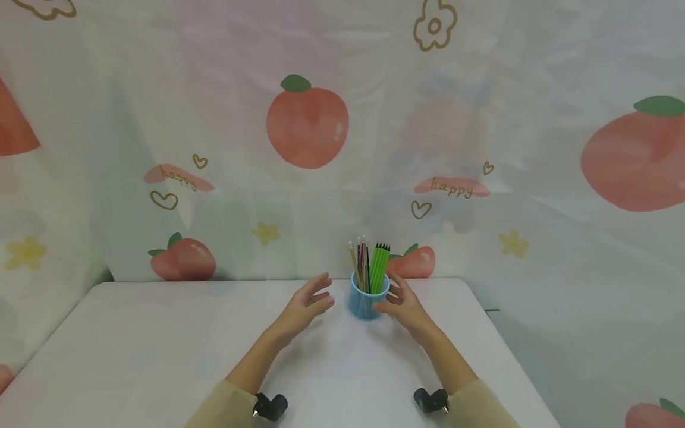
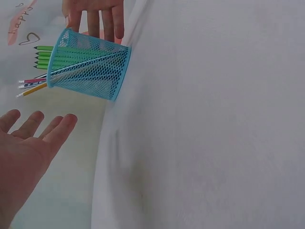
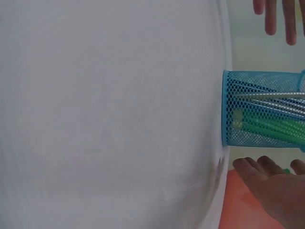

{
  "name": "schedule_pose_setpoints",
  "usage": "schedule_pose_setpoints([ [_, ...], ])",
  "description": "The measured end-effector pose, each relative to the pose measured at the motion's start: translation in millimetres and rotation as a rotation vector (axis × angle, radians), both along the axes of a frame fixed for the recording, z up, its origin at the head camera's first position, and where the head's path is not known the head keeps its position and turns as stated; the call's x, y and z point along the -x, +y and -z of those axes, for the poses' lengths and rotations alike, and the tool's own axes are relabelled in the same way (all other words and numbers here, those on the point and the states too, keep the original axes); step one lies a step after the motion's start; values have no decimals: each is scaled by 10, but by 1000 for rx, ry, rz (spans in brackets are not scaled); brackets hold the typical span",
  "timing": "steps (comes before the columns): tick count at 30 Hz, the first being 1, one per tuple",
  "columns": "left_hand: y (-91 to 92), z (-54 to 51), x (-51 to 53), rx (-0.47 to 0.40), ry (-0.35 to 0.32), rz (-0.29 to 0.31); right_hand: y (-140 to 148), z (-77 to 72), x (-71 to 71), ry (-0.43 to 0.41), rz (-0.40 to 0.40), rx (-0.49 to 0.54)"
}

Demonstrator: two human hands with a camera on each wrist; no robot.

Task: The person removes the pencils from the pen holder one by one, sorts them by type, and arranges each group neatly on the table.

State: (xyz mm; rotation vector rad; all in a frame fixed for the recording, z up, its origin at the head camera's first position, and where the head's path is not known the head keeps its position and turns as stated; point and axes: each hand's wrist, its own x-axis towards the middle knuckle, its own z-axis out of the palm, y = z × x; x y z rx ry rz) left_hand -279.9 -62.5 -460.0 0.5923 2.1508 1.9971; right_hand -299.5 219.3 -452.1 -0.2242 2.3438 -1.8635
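A blue mesh pencil cup (image 1: 362, 308) stands upright near the table's back edge. Green pencils (image 1: 379, 267) with black tips fill its right side. On the left are several other pencils (image 1: 360, 264), some with white ends up. My left hand (image 1: 306, 304) hovers to the left of the cup, fingers spread and apart from it. Close by the cup's right side is my right hand (image 1: 409, 306), its thumb toward the front. In the right wrist view a small gap shows between the right fingers (image 3: 269, 167) and the mesh. Neither hand holds anything.
The white table (image 1: 187, 339) has its back edge just behind the cup. Behind it hangs a pale curtain (image 1: 369, 148) printed with peaches, hearts and flowers. Dark wrist devices (image 1: 270, 407) sit at both sleeve cuffs.
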Motion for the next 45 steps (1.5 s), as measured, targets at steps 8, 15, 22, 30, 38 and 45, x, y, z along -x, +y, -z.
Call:
schedule_pose_setpoints([
  [8, 233, 164, 168, -18, -55, 14, -18, 58, 13, -6, 9, 49],
  [15, 397, 209, 261, -22, -93, 26, -77, 76, 32, 6, 9, 112],
  [22, 462, 225, 267, -30, -107, 80, -104, 109, 40, -4, 31, 134],
  [30, 452, 222, 210, -32, -84, 89, -139, 111, 13, -15, 58, 117],
  [38, 386, 213, 153, -27, -88, 93, -190, 129, -16, -21, 58, 97],
  [45, 288, 219, 85, -14, -85, 79, -257, 122, -84, -27, 42, 92],
])
